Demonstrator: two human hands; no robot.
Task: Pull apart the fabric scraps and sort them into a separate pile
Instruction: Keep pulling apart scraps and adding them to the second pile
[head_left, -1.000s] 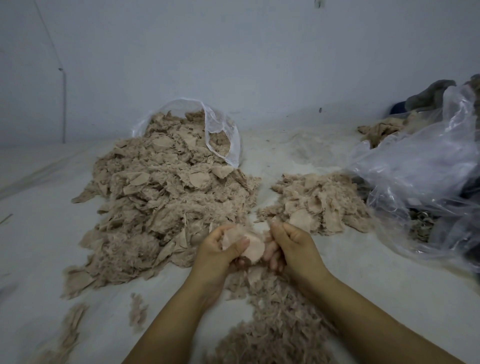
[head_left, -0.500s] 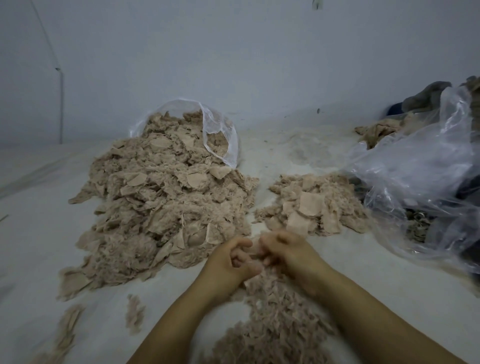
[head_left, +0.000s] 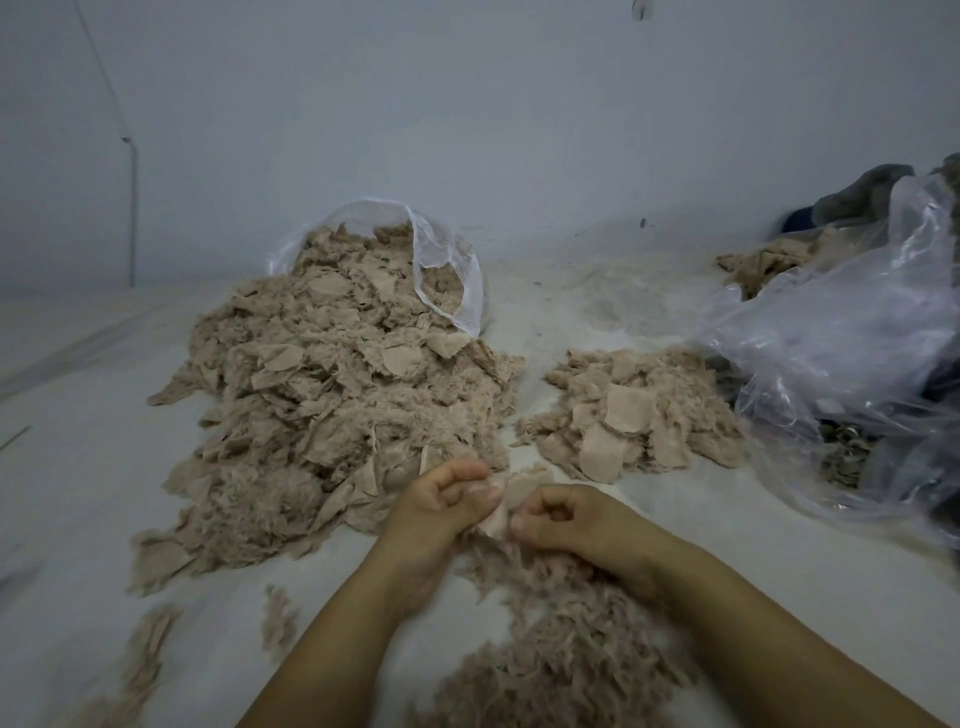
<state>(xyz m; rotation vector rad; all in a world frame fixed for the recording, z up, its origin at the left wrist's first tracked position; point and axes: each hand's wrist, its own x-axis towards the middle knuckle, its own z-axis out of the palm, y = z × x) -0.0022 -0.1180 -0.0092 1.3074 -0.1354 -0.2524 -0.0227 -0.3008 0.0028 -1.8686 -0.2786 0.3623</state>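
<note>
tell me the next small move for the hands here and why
Probably draw the left hand and right hand apart: both pinch one beige fabric scrap between them, its backing and fluff seemingly not yet separated, above the fluff pile.

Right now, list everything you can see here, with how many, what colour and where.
big scrap pile: one, beige, left, spilling from a bag
clear bag: one, see-through, behind that pile
small scrap pile: one, beige, centre right
fluff pile: one, brownish, near, under the hands
crumpled plastic bag: one, clear, right edge
loose tufts: a few, beige, lower left
scrap: one, beige, pinched between both hands
left hand: one, centre
right hand: one, centre
</note>
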